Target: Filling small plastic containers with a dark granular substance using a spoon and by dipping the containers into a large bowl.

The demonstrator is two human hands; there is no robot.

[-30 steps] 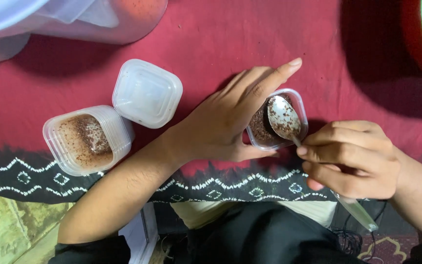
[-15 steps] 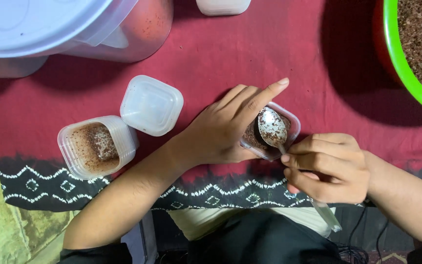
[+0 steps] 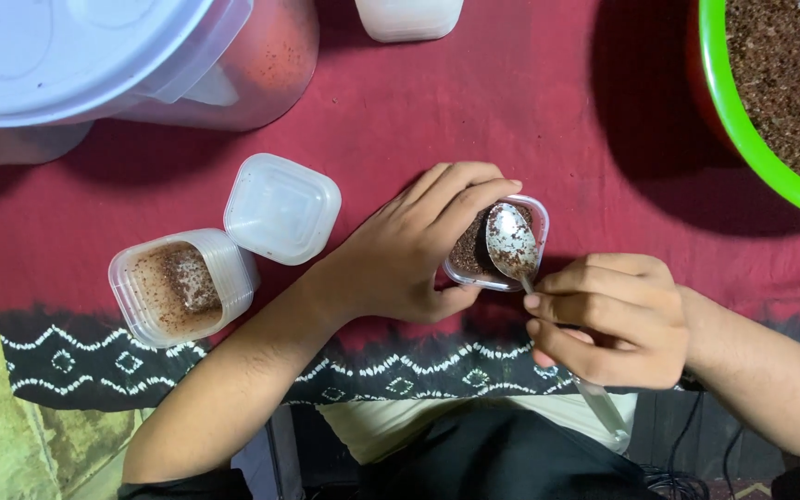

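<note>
Left hand wraps the small square clear plastic cup of brown powder, fingers curled over its far rim; right hand grips a metal spoon, its bowl lying on the cup's near-right rim, its handle running back toward the body. Cup stands on the red patterned cloth, directly between both hands; a lidded cup sits well left.

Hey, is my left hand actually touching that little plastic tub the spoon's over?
Touching. The head view shows the left hand wrapped around the small tub, its fingers lying over the rim and the thumb pressed against the near side. No gap shows.
</note>
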